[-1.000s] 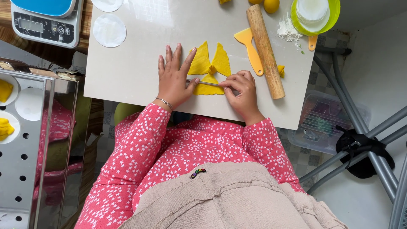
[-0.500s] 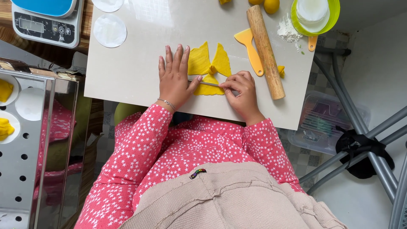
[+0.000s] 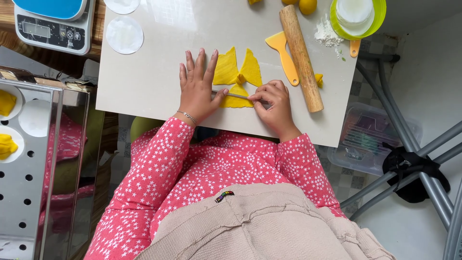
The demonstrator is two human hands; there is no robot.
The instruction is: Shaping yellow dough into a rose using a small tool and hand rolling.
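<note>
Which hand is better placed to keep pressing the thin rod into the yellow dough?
Right. The right hand pinches the thin rod across the yellow dough; the left hand lies flat alongside, probably only steadying.

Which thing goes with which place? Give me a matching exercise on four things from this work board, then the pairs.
1 long wooden rolling pin
2 blue-topped grey kitchen scale
3 thin metal rod
4 round green plastic bowl

A far right corner of the pale board
B across the folded yellow dough
C beside the yellow plastic scraper
D off the board, far left

Pairs: 1-C, 2-D, 3-B, 4-A
</note>
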